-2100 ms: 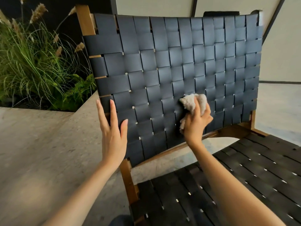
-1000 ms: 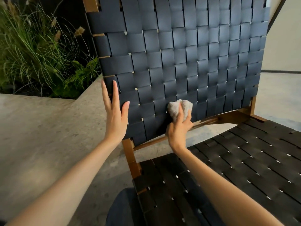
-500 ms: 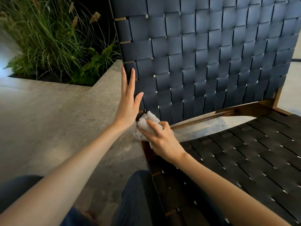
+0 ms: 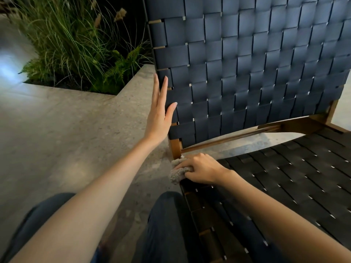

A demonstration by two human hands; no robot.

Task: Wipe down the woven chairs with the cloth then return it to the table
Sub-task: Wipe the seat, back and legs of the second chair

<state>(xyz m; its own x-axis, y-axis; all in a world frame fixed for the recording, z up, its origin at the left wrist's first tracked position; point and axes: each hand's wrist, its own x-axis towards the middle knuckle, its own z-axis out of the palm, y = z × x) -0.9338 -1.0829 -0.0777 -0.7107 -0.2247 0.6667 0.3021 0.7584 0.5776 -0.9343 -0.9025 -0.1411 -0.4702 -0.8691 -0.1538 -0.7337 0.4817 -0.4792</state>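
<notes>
Right hand [image 4: 201, 168] grips bunched cloth [image 4: 176, 176], lengthwise along edge of chair seat [image 4: 284, 177]

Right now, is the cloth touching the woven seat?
Touching. The head view shows the right hand pressing the cloth onto the rear corner of the woven seat, no gap showing.

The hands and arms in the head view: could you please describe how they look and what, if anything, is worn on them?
The left hand and the right hand wear no gloves, rings or watch that I can see. The left forearm and the right forearm are sleeveless up to the frame's edge. Below them, the legs are in dark trousers.
</notes>
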